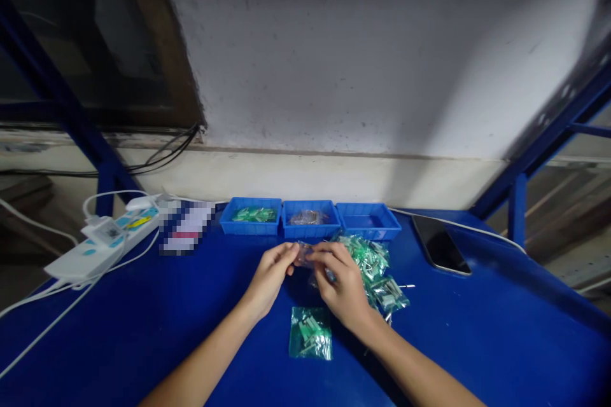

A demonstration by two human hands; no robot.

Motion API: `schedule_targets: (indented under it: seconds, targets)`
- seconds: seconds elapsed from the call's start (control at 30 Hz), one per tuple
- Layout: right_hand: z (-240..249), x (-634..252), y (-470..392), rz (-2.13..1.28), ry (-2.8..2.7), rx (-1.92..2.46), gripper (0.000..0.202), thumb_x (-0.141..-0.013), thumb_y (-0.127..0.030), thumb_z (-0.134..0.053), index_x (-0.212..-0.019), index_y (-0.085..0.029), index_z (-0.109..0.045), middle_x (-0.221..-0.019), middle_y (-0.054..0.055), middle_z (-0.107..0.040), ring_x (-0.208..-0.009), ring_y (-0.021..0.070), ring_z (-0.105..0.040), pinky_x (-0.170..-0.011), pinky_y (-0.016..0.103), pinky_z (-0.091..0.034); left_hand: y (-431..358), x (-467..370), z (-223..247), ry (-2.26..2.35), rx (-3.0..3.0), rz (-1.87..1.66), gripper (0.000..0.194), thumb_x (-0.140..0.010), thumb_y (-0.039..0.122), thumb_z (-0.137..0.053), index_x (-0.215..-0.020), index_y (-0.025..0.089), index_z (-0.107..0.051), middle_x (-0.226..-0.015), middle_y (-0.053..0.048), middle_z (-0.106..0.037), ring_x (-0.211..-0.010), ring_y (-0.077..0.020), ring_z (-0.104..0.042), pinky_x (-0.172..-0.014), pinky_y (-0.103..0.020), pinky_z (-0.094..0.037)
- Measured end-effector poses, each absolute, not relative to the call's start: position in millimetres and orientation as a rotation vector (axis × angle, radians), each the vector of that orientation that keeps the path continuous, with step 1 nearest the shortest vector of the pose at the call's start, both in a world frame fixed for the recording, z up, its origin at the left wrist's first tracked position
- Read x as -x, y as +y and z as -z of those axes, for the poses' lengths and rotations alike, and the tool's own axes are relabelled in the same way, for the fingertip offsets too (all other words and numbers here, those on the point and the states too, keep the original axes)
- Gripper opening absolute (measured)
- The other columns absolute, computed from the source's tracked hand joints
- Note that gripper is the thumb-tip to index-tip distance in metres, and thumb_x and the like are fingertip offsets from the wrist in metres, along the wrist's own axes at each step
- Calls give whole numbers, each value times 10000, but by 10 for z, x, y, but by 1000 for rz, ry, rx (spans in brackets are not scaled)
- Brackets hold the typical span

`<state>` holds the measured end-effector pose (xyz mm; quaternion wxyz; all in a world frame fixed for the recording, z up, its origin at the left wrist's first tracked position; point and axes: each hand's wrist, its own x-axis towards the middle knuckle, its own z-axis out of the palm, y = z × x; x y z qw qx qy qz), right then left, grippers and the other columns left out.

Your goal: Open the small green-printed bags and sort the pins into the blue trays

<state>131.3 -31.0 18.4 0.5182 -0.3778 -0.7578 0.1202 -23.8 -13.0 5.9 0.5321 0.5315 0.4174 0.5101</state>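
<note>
Over the middle of the blue table, my left hand (275,273) pinches the left side of a small clear plastic bag (305,255). My right hand (340,276) has its fingers closed on the bag's right side. What the bag holds is too small to make out. Below my hands lies a flat clear bag (310,332) with green and white pieces inside. Beside my right hand is a pile of similar filled bags (365,257), partly hidden by that hand. One more filled bag (390,293) rests at the pile's near edge.
Along the wall stand three blue bins: the left bin (251,229) holds green and white pieces, the middle bin (310,231) clear bags, and the right bin (370,231) shows its bare bottom. A phone (442,245) lies right; a power strip (102,248) with white cables lies left.
</note>
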Motion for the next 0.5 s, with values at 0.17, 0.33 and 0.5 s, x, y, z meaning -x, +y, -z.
schedule_targets:
  seconds: [0.17,0.33,0.5]
  targets:
    - [-209,-1291,-298,-376,-1872,989,335,-716,-48,-487,-978,-202,-630,-1007,67,-614,-1007,231,-497,-910,402,-397,-133,282,-86,1168,-1477,-1309,186,-824,315,-590,-900,161,-660,-792,-44,-651,-699,-145,-568,-624,-250,-427]
    - [-290,-1246,-261,-1100,-1453,1169,274,-831,-392,-502,-769,-157,-628,-708,34,-609,-685,164,-550,-633,279,-433,-221,280,-146,1191,-2288,-1515,165,-862,173,-528,-929,214,-674,-854,-35,-661,-812,-173,-558,-747,-311,-452]
    - [-422,-1313,-191,-924,-1296,1137,265,-802,-412,-557,-789,-158,-628,-662,16,-596,-593,135,-517,-576,264,-417,-268,213,-146,1192,-2567,-1339,245,-870,172,-511,-1082,232,-619,-1015,-50,-633,-964,-207,-514,-841,-365,-444]
